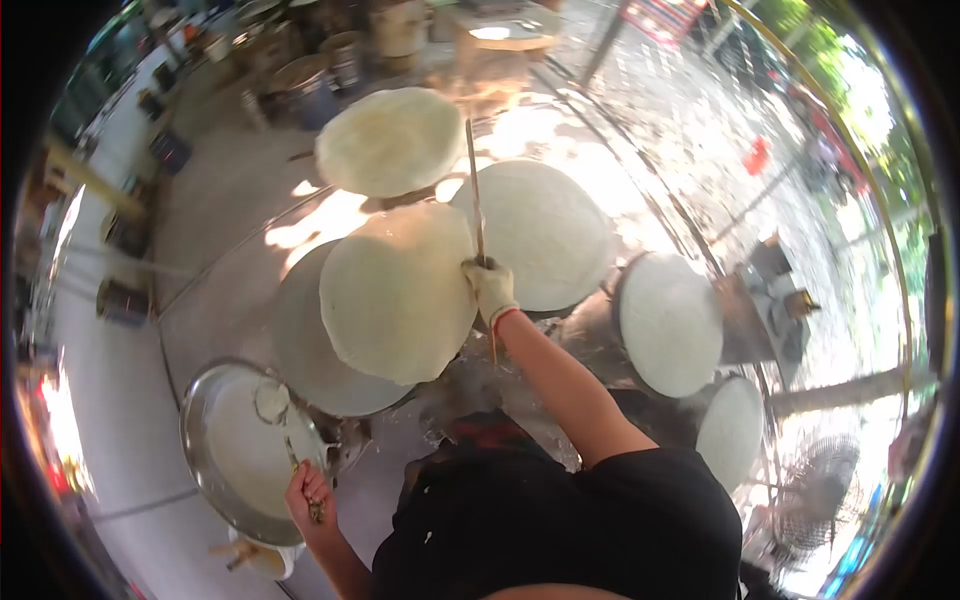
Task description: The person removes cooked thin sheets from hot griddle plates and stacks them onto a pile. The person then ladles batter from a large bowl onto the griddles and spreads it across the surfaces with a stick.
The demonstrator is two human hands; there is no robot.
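Observation:
My left hand (312,493), at the lower left, is wrapped round the handle of a ladle (271,402). The ladle's bowl is over a wide metal basin (188,455) of white batter (245,455); I cannot tell whether it touches the batter. My right hand (492,290), in a pale glove, grips a long thin wooden stick (475,190). Along the stick's left side a thin round pale sheet (395,295) meets it. That sheet overlaps a round griddle (350,392) below. Right of the stick, another round surface (545,235) is coated white.
Another pale round sheet (390,140) stands farther ahead. Two more white rounds (670,325) (730,432) are on the right. A fan (820,490) stands at the lower right, and a white bucket (272,560) is below the basin. Buckets and pots (305,90) are at the back.

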